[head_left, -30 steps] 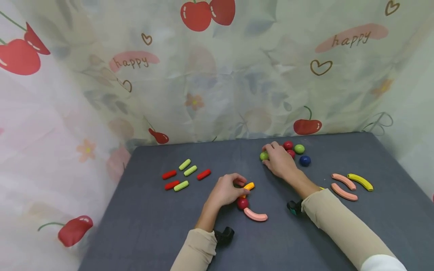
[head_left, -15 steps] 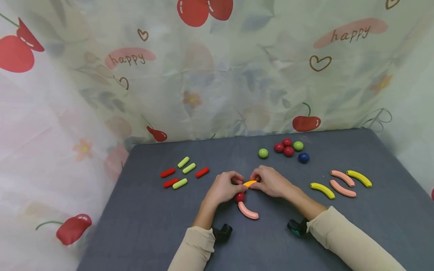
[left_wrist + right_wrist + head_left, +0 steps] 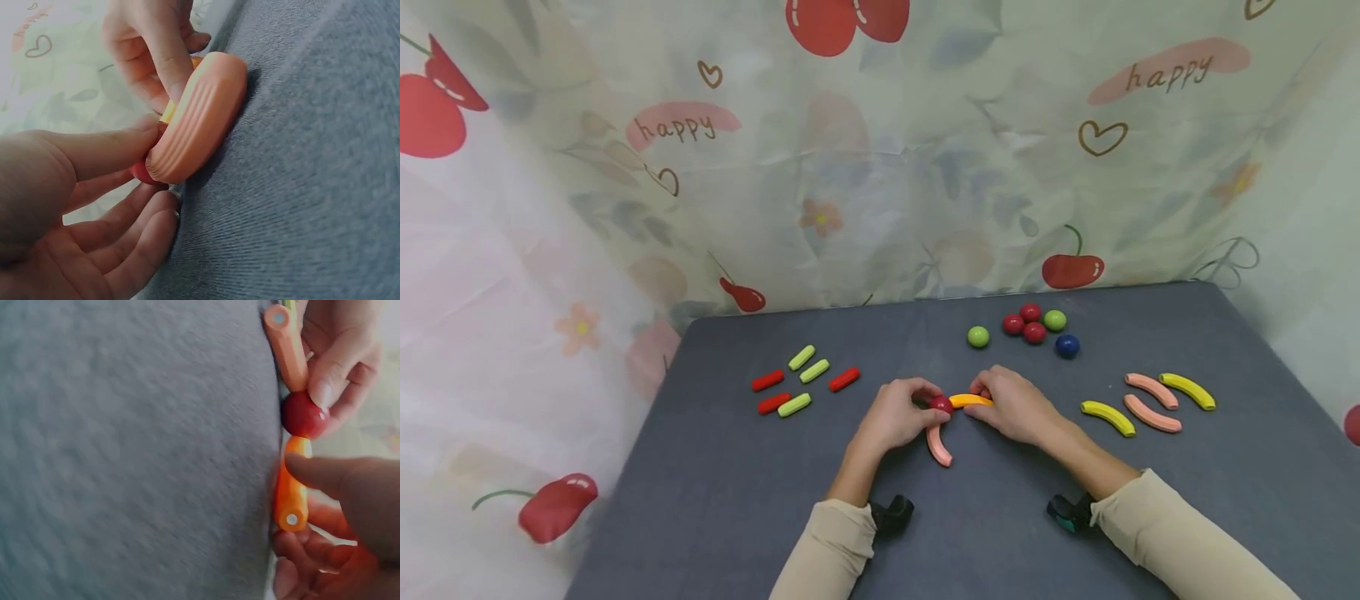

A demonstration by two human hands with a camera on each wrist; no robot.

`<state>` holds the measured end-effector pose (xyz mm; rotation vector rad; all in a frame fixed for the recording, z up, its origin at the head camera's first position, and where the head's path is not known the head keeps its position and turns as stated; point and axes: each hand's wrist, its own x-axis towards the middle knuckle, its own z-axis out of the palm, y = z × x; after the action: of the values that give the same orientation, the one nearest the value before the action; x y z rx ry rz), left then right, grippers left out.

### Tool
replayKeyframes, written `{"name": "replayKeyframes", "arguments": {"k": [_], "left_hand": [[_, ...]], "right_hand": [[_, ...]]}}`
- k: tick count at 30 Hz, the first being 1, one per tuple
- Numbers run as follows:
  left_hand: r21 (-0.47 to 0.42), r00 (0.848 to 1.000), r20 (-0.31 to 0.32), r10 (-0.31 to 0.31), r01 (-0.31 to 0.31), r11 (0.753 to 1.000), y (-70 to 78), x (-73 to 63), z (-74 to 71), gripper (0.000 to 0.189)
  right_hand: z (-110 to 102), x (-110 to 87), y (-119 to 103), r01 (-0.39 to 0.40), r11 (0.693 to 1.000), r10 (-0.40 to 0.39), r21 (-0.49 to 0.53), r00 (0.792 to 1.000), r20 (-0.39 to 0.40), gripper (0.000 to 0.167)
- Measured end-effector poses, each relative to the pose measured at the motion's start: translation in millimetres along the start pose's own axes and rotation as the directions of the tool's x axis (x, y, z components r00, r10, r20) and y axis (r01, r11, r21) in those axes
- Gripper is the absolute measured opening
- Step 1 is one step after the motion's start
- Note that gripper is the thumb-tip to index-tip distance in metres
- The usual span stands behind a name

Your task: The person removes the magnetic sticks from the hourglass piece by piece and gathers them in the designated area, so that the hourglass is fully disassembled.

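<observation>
My left hand pinches a glossy red ball between thumb and fingers, close over the dark tabletop. A curved pink rod with grooved sides meets the ball at one end and bends toward the near side in the head view. On the ball's other side, an orange rod butts against it, a small silvery disc showing in its free end. My right hand pinches this orange rod, thumb on the near side. The right wrist view has ball, pink rod and orange rod in one chain.
Short red and light green rods lie at the left. Toward the back right sit red balls, green balls and a blue ball. Curved yellow and pink rods lie at the right. Printed cloth hangs behind.
My right hand has left the balls at the back and come to the orange rod. The left thumb and fingers now pinch the red ball, and the pink rod has swung round.
</observation>
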<state>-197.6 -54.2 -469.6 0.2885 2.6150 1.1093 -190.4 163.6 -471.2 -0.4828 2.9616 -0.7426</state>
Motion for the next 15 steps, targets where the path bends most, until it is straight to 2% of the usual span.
{"name": "replayKeyframes", "arguments": {"k": [3, 7, 9, 15], "left_hand": [[-0.008, 1.000, 0.005, 0.005, -0.005, 1.000, 1.4, -0.6, 1.7, 0.027], [-0.017, 1.000, 0.022, 0.012, -0.012, 1.000, 4.2, -0.5, 4.7, 0.025], [-0.018, 1.000, 0.024, 0.013, -0.013, 1.000, 4.2, -0.8, 4.6, 0.025], [-0.025, 1.000, 0.029, 0.009, -0.009, 1.000, 1.1, -1.0, 0.7, 0.026]], "right_hand": [[2.5, -0.5, -2.8, -0.023, 0.998, 0.022, -0.050, 1.000, -0.018, 0.022], [-4.1, 0.9, -6.4, -0.125, 0.976, 0.116, -0.175, 0.991, -0.066, 0.024], [-13.2, 1.8, -2.1, -0.171, 0.964, 0.155, -0.202, 0.984, -0.089, 0.025], [-55.8, -12.0, 39.8, -0.234, 0.956, 0.224, -0.175, 0.972, -0.073, 0.026]]}}
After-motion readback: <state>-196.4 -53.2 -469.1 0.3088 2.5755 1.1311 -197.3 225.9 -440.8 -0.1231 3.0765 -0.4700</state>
